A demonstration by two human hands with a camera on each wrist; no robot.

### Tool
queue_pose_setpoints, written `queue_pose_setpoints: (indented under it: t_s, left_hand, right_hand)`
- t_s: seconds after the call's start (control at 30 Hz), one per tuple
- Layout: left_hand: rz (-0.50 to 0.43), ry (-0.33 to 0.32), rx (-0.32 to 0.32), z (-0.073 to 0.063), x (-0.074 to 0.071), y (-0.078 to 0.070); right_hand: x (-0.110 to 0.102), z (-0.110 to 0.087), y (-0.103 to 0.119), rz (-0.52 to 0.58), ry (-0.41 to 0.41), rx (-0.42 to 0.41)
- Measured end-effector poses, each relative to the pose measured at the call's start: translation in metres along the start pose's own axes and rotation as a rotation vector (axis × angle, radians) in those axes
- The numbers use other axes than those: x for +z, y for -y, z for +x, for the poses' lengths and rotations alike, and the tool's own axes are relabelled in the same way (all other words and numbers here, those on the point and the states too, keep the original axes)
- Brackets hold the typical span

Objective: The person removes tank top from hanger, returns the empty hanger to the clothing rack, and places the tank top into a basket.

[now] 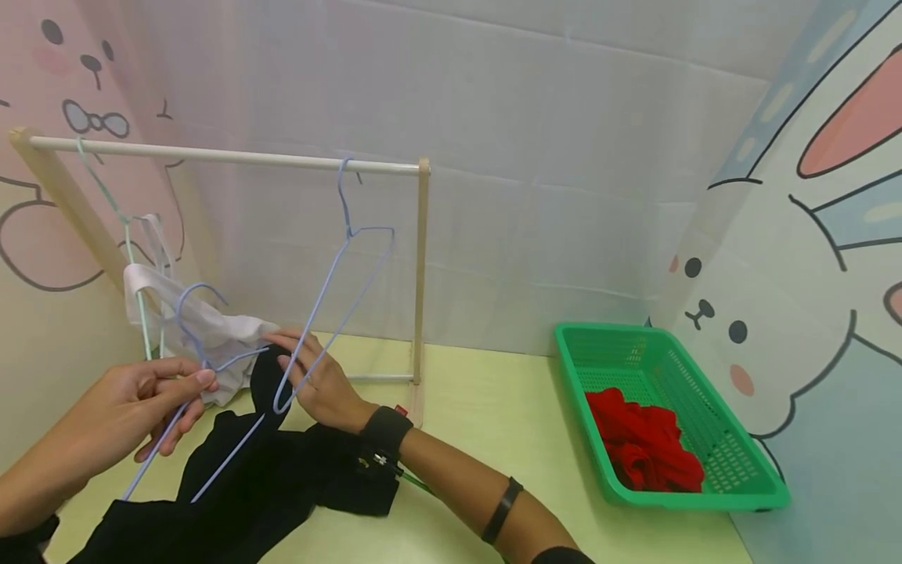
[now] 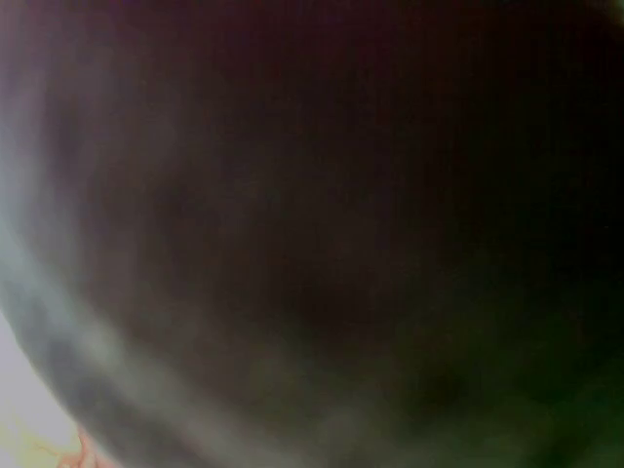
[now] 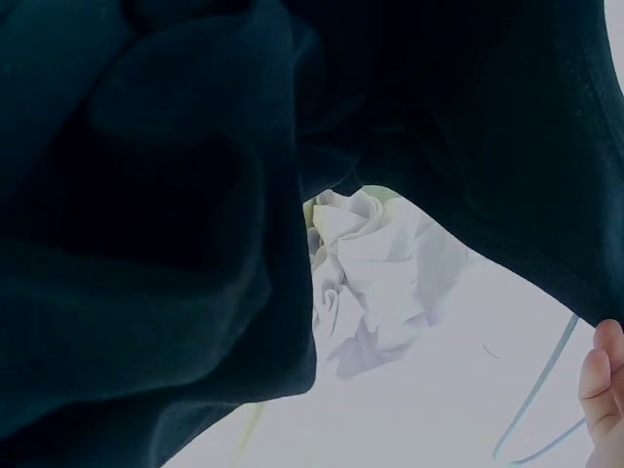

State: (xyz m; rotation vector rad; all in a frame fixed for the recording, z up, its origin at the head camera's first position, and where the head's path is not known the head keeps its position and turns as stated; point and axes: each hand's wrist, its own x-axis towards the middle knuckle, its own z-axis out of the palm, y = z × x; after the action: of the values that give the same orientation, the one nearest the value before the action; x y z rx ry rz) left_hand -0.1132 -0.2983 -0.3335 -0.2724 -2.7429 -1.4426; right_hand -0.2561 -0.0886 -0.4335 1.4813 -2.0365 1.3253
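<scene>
My left hand [image 1: 151, 403] pinches a light-blue wire hanger [image 1: 182, 317] just below its hook, between thumb and fingers. The hanger's lower part runs into a black garment [image 1: 282, 478] that spreads over the table front. With its fingertips, my right hand [image 1: 327, 392] holds the garment's raised edge, behind the lower end of a second blue hanger [image 1: 326, 282] on the rack. In the right wrist view, black cloth [image 3: 195, 244] fills much of the picture, and fingers [image 3: 602, 375] grip its edge at far right. The left wrist view is dark and blurred.
A drying rack with a white rail [image 1: 247, 157] stands at left. A white garment [image 1: 229, 333] hangs from a pale-green hanger [image 1: 106, 188] there. To the right, a green basket [image 1: 733, 376] contains red cloth [image 1: 644, 442]. A white curtain [image 1: 528, 196] closes the back.
</scene>
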Motion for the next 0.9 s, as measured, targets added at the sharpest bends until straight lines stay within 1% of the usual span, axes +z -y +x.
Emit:
queue_pose_setpoints:
  t_s: [0.1,0.23,0.33,0.47,0.53,0.67,0.8,0.9]
  left_hand:
    - [0.008,0.003,0.002,0.0,-0.001,0.0]
    - [0.011,0.005,-0.007,0.0,-0.002,0.0]
    - [0.015,0.008,-0.016,0.001,-0.002,-0.001]
    - [0.025,0.016,-0.023,0.002,-0.002,-0.002]
    - [0.024,0.023,-0.024,0.003,-0.002,-0.002]
    - [0.004,0.046,-0.019,0.003,-0.002,0.0]
    - [-0.012,0.064,0.014,0.003,-0.002,0.002]
    - [-0.018,0.069,0.039,0.003,-0.002,0.004]
  right_hand:
    - [0.001,0.001,-0.001,0.008,-0.011,-0.001]
    - [0.003,0.003,-0.003,0.0,-0.053,-0.021]
    - [0.004,0.005,-0.004,0.006,-0.084,-0.018]
    - [0.004,0.005,-0.007,0.013,-0.095,-0.014]
    - [0.003,0.005,-0.008,-0.023,-0.087,-0.026]
    - [-0.002,0.004,-0.012,-0.156,-0.045,-0.071]
    - [-0.008,0.004,-0.013,-0.267,0.008,-0.097]
    - [-0.011,0.003,-0.013,-0.301,0.033,-0.095]
